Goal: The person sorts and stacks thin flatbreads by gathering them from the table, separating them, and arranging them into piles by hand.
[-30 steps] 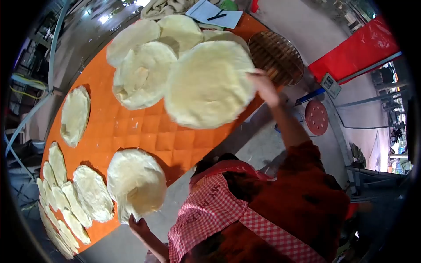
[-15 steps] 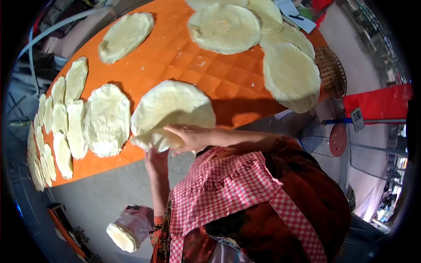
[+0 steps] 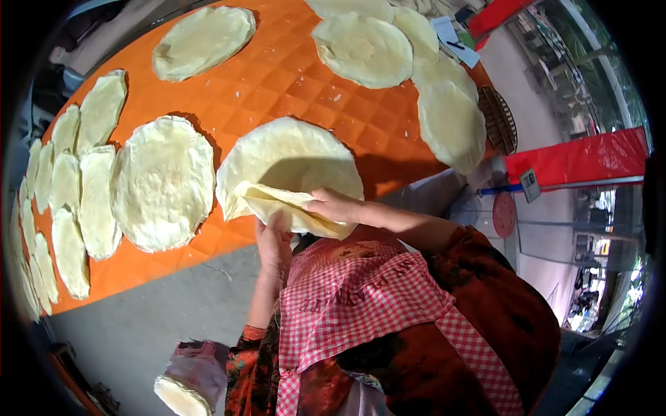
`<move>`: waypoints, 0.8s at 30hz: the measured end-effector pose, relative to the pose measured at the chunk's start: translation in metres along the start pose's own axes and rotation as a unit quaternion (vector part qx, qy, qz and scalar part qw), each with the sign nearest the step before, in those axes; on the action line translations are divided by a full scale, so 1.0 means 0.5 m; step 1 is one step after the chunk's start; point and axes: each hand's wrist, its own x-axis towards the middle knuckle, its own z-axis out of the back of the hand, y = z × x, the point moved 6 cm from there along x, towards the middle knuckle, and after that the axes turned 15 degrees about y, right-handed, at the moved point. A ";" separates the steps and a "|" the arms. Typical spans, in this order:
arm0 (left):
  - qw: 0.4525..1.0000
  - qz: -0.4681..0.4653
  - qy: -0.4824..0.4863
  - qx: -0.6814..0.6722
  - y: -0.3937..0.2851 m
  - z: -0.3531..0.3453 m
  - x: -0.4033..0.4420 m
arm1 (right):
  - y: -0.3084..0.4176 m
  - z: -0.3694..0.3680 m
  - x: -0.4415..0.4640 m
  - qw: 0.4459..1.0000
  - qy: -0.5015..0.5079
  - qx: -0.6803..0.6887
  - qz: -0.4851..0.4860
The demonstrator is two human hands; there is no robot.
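The orange tabletop (image 3: 277,76) spreads beyond the person, its near edge sloping up from lower left to right. On that near edge lies the round dough sheet (image 3: 298,149), wider left to right than near to far, its near part folded up into a flap (image 3: 277,206) that slants from upper left down to lower right and overhangs the edge beside the checked apron (image 3: 361,291). Past its far rim is bare orange cover, room to slide away; to the left a thin strip separates it from another round sheet (image 3: 163,184), upright in its long axis; to the right, bare cover reaches to the overlapping sheets (image 3: 451,125) near the basket (image 3: 498,119). The right hand (image 3: 336,206) pinches the flap narrowly between thumb and fingers. The left hand (image 3: 275,239) touches the flap's underside, fingers partly hidden; how tightly it grips I cannot tell.
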 end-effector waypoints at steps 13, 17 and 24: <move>0.972 -0.145 -0.067 0.173 -0.200 0.106 -0.026 | 0.185 0.300 -0.106 0.946 -0.225 -0.140 0.187; 0.986 -0.099 -0.116 0.072 -0.280 0.168 -0.068 | 0.040 0.570 -0.271 0.888 -0.386 0.167 0.187; 0.976 -0.121 -0.106 0.148 -0.278 0.222 -0.059 | -0.443 0.681 -0.383 0.841 -0.516 0.146 -0.073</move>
